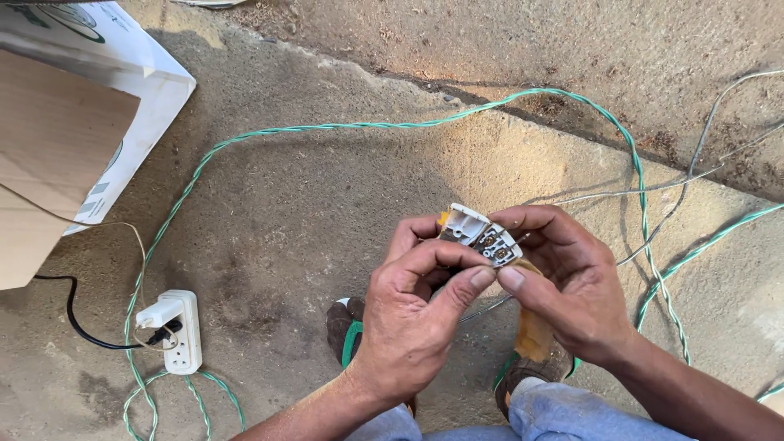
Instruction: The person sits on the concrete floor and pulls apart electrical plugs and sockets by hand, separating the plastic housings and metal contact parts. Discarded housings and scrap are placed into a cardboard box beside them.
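Pinching small white socket body between left hand and right hand, above power strip; light, rigid, brittle-looking; hold edges.

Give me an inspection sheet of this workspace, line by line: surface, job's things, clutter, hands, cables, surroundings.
Surface: rough, dusty concrete floor, part sunlit, part shaded.
Job's things: small white electrical fitting with its metal terminals exposed, held above the floor.
Clutter: cardboard box at upper left.
Hands: left hand and right hand both pinch the fitting.
Cables: twisted green-white wire looping across the floor; thin grey wire; black cord plugged into a white power strip.
Surroundings: person's shoes and jeans below.
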